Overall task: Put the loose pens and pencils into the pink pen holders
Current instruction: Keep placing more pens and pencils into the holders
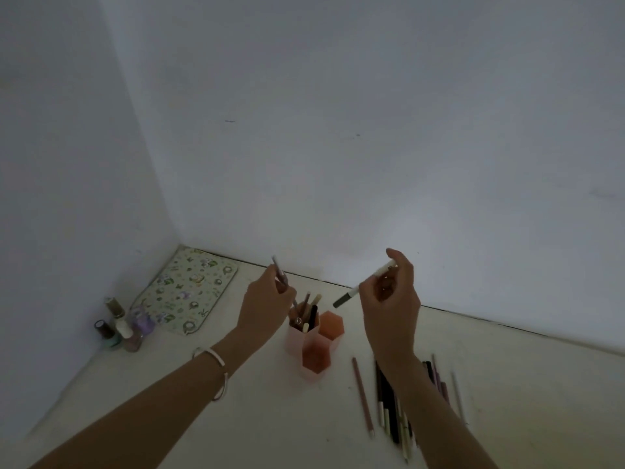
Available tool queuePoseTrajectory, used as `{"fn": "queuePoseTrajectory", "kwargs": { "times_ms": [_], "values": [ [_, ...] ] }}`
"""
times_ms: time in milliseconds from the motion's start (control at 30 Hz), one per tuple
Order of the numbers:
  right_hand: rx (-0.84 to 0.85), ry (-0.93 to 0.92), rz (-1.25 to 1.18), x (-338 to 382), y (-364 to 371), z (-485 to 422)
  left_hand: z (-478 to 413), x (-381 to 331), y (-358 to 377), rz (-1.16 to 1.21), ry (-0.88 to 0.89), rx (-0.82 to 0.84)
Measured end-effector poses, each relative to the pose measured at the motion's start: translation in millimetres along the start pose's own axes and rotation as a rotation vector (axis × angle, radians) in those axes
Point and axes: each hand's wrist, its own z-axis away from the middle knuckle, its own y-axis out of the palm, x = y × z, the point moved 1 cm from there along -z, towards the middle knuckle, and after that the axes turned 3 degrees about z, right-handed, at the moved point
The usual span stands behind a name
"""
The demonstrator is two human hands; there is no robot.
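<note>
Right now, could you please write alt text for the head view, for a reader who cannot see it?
Over a pale table, the left hand lowers a pencil into a cluster of pink pen holders, while the right hand holds a white pen nearby. Loose pens and pencils lie on the right; nail polish bottles and a patterned pouch sit far left.
</note>
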Motion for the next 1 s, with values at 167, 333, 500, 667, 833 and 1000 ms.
{"fn": "queuePoseTrajectory", "kwargs": {
  "times_ms": [167, 333, 500, 667, 833, 1000],
  "values": [
    [0.078, -0.071, 0.043, -6, 14, 17, 5, 11, 4, -0.105, -0.023, 0.092],
    [0.213, -0.141, 0.141, -8, 33, 33, 1, 0, -22, -0.016, -0.010, -0.065],
    [0.278, -0.140, 0.242, -15, 51, 41, -3, -5, -47, 0.103, 0.009, -0.169],
    [0.420, -0.194, 0.463, -30, 60, 47, 5, -8, -52, 0.153, 0.040, -0.231],
    [0.271, -0.148, 0.390, -32, 43, 44, 43, -34, -41, 0.163, 0.231, -0.246],
    [-0.012, -0.006, 0.280, -50, -6, 29, 125, -38, 33, 0.100, 0.359, 0.239]
  ]
}}
